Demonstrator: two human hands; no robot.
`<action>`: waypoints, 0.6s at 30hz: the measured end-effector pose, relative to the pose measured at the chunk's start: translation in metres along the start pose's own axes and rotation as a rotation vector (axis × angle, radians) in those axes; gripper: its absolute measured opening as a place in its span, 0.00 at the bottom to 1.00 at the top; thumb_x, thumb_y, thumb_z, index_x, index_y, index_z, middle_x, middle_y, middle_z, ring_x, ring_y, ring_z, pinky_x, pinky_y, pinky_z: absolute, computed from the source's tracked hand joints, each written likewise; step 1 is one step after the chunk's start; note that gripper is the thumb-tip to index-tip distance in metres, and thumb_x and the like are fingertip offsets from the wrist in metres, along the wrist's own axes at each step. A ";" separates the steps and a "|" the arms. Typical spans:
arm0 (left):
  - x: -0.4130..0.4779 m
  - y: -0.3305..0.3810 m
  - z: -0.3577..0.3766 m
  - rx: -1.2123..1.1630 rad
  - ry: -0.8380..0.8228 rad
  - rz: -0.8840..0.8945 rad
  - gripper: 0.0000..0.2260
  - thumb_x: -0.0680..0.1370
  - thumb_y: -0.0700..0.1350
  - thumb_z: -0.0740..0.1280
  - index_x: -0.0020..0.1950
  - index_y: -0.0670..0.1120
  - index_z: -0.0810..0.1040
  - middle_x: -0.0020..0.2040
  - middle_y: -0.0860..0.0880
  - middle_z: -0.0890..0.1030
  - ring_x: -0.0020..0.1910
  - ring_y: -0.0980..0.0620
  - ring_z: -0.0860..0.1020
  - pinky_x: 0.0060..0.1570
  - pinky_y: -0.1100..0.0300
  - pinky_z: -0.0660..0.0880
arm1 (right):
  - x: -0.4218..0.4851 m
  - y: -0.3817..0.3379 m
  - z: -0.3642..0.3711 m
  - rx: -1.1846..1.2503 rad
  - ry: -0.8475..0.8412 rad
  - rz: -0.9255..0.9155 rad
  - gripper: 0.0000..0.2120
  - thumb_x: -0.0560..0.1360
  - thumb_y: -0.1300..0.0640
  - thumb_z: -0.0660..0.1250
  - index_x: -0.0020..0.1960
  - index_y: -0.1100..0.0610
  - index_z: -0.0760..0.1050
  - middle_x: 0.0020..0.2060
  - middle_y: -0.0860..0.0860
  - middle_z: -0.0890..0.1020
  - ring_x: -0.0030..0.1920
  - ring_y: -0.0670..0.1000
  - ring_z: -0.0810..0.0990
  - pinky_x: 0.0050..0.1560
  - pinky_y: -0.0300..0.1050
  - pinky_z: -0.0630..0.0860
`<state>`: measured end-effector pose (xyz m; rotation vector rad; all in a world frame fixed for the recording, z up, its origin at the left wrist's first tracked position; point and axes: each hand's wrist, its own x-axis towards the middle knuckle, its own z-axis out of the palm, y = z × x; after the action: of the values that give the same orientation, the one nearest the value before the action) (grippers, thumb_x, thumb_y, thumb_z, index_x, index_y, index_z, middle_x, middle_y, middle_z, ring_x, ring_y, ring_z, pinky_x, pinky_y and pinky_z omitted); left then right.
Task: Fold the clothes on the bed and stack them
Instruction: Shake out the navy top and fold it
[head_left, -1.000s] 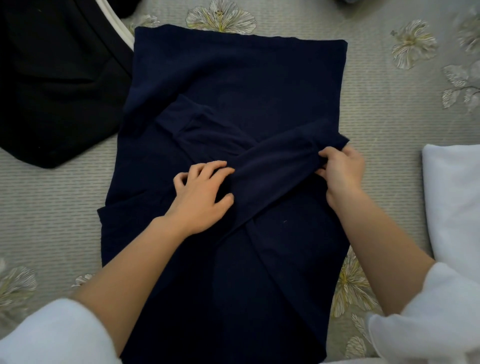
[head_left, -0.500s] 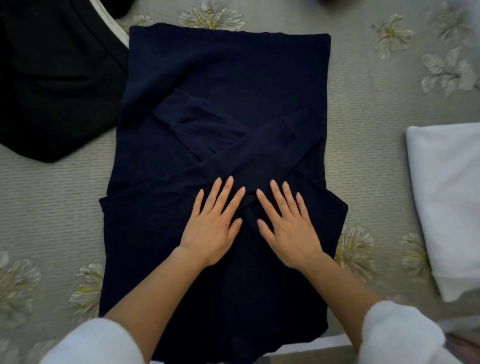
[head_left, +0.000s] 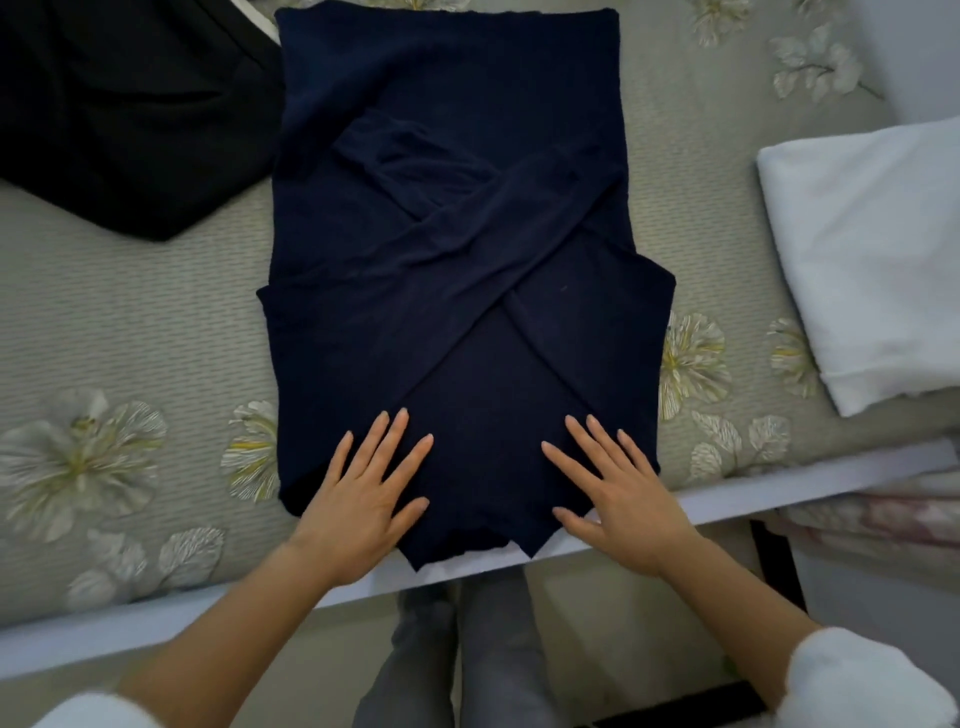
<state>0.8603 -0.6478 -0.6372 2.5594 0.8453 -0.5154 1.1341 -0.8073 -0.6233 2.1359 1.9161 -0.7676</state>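
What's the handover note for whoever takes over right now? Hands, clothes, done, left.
Left hand: open, flat on the near end of the navy garment.
Right hand: open, flat on the same end, apart from the left.
Navy garment: lies lengthwise on the bed, sides folded in, sleeves crossed over the body, near hem just over the bed's edge.
Black garment: far left, looks unfolded.
White folded cloth: right side, possibly the stack.
Done: sides and sleeves in.
Left: fold the navy garment end to end, stack it, then the black one.
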 end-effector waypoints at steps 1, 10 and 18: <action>-0.011 -0.003 0.004 -0.018 -0.023 0.023 0.31 0.75 0.67 0.36 0.75 0.58 0.33 0.75 0.51 0.29 0.74 0.51 0.28 0.71 0.51 0.32 | -0.009 -0.001 0.003 0.009 -0.018 -0.010 0.33 0.76 0.35 0.52 0.77 0.39 0.42 0.78 0.46 0.41 0.77 0.49 0.36 0.76 0.50 0.40; -0.029 -0.017 -0.003 0.036 0.099 0.172 0.26 0.76 0.58 0.61 0.74 0.56 0.64 0.76 0.44 0.59 0.75 0.42 0.58 0.72 0.45 0.53 | -0.011 -0.015 0.003 -0.069 0.209 0.032 0.26 0.73 0.51 0.72 0.70 0.48 0.71 0.71 0.56 0.70 0.70 0.59 0.70 0.62 0.58 0.71; -0.005 -0.008 -0.047 -0.303 0.077 -0.076 0.12 0.81 0.55 0.57 0.42 0.50 0.71 0.34 0.52 0.76 0.41 0.45 0.79 0.35 0.55 0.68 | 0.004 -0.014 -0.046 0.436 0.158 0.296 0.13 0.82 0.53 0.57 0.64 0.51 0.74 0.49 0.53 0.83 0.49 0.58 0.80 0.48 0.51 0.75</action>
<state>0.8616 -0.6218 -0.5968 2.2888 0.9699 -0.2856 1.1322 -0.7801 -0.5831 2.7306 1.5458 -1.0553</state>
